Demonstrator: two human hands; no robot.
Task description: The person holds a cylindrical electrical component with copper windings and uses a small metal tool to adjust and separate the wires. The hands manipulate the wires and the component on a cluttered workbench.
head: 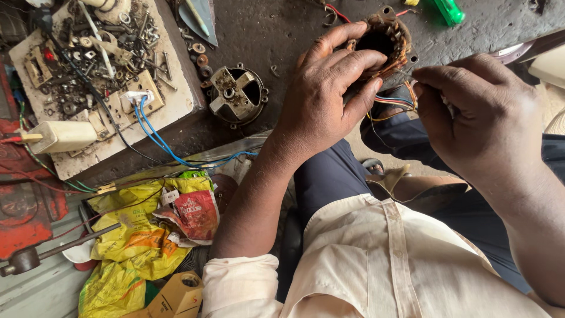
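Left hand (pixel 321 97) fingers (pixel 353 62) curling, wrapping over motor winding (pixel 382 44) at counter (pixel 276 29) edge; its open bore facing upward toward camera. Right hand (pixel 477 118) fingers pressing together, pinching thin wires (pixel 395 103) trailing from winding, just right of left fingertips. Round motor cover (pixel 237 94) lying left, apart.

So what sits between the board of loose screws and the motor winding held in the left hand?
In the head view, a round metal motor end cover lies on the dark bench between the screw board and the winding gripped by the left hand.
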